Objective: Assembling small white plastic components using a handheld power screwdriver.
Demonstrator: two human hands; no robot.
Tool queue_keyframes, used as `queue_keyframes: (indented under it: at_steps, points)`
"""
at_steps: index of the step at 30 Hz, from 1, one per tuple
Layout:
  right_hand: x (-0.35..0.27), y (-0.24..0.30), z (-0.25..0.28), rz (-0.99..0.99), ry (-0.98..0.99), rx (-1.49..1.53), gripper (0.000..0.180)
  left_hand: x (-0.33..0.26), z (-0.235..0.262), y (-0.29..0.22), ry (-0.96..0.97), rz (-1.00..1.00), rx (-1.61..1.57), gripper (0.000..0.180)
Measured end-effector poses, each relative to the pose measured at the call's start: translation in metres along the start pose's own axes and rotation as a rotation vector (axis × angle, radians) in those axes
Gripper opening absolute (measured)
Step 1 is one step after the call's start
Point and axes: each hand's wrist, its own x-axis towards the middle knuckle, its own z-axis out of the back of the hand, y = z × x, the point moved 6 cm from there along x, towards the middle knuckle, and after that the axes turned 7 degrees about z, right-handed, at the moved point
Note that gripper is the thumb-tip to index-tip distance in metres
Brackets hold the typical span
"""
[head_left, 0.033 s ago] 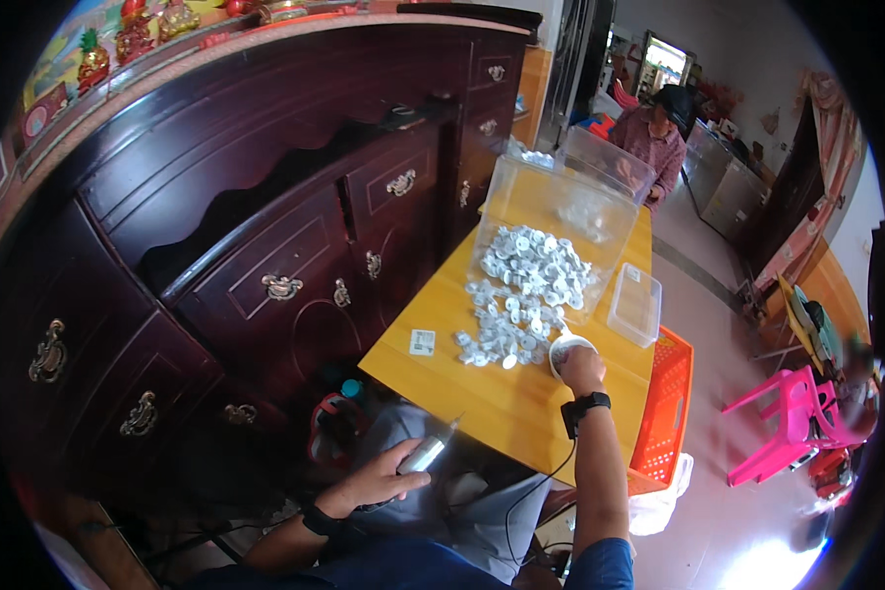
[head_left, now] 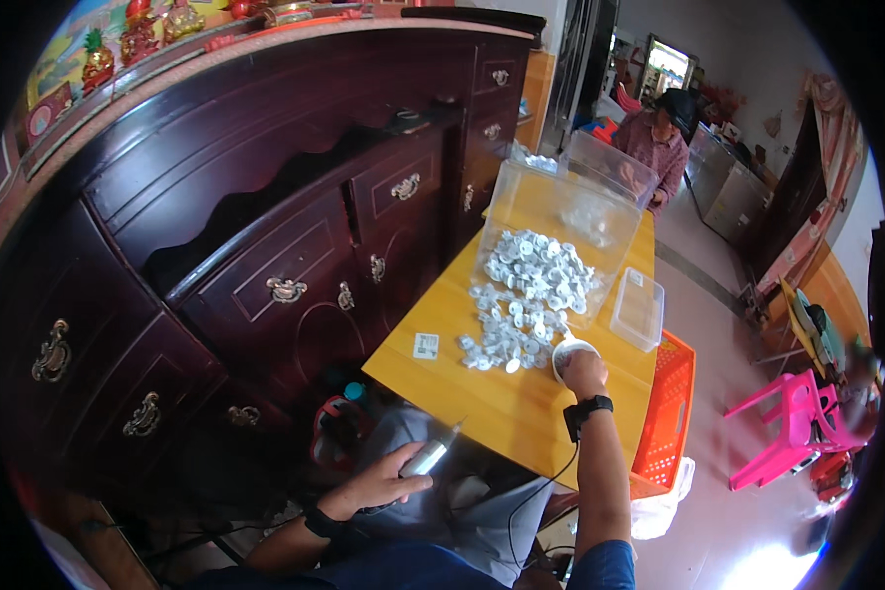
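My left hand (head_left: 383, 484) is wrapped round a silver cylindrical tool (head_left: 426, 458) with a thin pointed tip. It is over my lap, just off the table's near edge, and the tip points up and away from me. On the right side of the table, my right hand (head_left: 586, 372) reaches into a small white bowl (head_left: 562, 351). Its fingers look curled, but the fingertips and whatever they grip are hidden. Beyond the bowl, a heap of small white and clear round plastic parts (head_left: 513, 329) spills out of a tipped clear plastic bin (head_left: 608, 221).
A clear lidded box (head_left: 638, 310) sits on the yellow table (head_left: 433, 393) at the right, a square label card (head_left: 426, 345) at the left. An orange crate (head_left: 666, 413) stands beside the table. Dark cabinets (head_left: 295, 236) line the left. A person (head_left: 659, 147) sits at the far end.
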Motion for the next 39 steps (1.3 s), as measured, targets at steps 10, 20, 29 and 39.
queue_keyframes:
  at_steps: [10,20,29,39]
  points:
    - [-0.011,0.002,0.022,0.045,-0.137,0.078,0.023,0.004,-0.002,0.001,0.0,-0.008,0.059,0.063]
    - [-0.097,0.04,-0.01,-0.099,-0.222,1.656,0.005,0.003,-0.007,0.004,-0.001,-0.043,0.025,0.065]
    - [-0.14,0.1,-0.046,-0.208,-0.043,1.83,0.007,0.004,-0.012,0.009,0.011,-0.023,0.035,0.067]
    - [-0.148,0.114,-0.052,-0.018,0.042,1.97,0.006,0.007,-0.02,0.005,0.007,-0.057,0.016,0.07]
